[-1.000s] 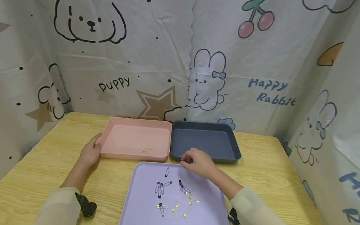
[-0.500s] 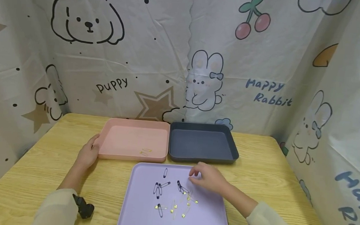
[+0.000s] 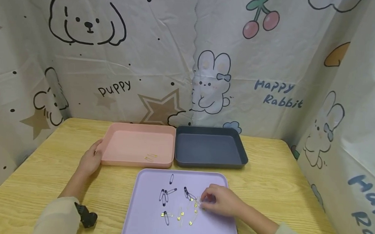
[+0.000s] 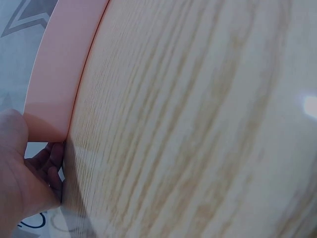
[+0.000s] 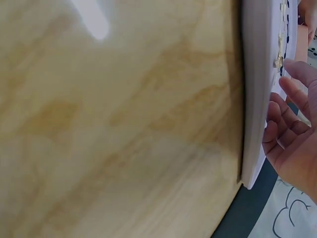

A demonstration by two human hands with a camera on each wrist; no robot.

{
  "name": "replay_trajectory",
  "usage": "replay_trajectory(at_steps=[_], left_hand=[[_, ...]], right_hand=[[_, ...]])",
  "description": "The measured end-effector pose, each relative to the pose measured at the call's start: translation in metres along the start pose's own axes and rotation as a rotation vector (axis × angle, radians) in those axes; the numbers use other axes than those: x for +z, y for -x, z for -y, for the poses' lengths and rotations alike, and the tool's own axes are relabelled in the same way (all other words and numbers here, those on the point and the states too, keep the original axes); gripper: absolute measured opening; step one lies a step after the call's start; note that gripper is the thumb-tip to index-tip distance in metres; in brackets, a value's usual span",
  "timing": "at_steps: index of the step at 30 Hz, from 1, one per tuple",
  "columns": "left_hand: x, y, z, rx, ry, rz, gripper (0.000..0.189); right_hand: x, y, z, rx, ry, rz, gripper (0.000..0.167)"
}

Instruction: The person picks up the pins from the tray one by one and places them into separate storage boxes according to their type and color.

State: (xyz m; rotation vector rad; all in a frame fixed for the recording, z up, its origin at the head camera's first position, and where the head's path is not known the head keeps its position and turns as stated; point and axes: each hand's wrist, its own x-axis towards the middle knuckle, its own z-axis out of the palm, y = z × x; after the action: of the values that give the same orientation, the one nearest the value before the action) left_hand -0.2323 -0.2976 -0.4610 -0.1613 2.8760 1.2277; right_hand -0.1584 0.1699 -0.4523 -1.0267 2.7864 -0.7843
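My left hand [image 3: 90,160] holds the left side of a shallow pink tray [image 3: 120,162] near its front corner. In the left wrist view its thumb lies at the pink wall, with the other fingers curled low beside the corner. Over the right part of a lilac tray [image 3: 140,233] is my right hand [image 3: 222,201], thumb and forefinger bent and slightly apart. Their tips come right up to gold safety pins [image 3: 195,205] scattered on that tray. Black safety pins [image 3: 164,197] lie farther left, and one black pin [image 3: 166,218] crosses a gold one. The right fingertips partly cover the rightmost gold pins.
Beside the pink tray stands a dark blue tray [image 3: 209,147], their sides touching. Two gold safety pins [image 3: 149,158] lie inside the pink tray. A wooden table [image 3: 269,162] carries all three trays, with a printed curtain [image 3: 165,57] behind it.
My right hand has moved from the dark blue tray's front edge toward me and to the right, down to the gold safety pins. The left hand stays at the pink tray.
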Motion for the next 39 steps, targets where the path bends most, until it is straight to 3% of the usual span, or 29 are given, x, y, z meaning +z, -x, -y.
replay_trajectory(at_steps=[10,21,31,39], left_hand=[[-0.001,0.002,-0.003,-0.017,0.020,0.014,0.052],[-0.001,0.001,-0.003,-0.013,0.001,0.003,0.051],[0.001,0.001,0.001,-0.020,0.013,-0.001,0.051],[-0.001,0.002,-0.001,-0.013,0.010,-0.003,0.051]], right_hand=[[0.005,0.005,-0.001,0.018,-0.037,0.088,0.009],[0.005,0.004,0.003,0.010,-0.044,0.064,0.008],[0.005,0.004,0.006,0.076,-0.175,0.086,0.011],[-0.009,-0.011,0.007,0.092,-0.184,0.052,0.011]])
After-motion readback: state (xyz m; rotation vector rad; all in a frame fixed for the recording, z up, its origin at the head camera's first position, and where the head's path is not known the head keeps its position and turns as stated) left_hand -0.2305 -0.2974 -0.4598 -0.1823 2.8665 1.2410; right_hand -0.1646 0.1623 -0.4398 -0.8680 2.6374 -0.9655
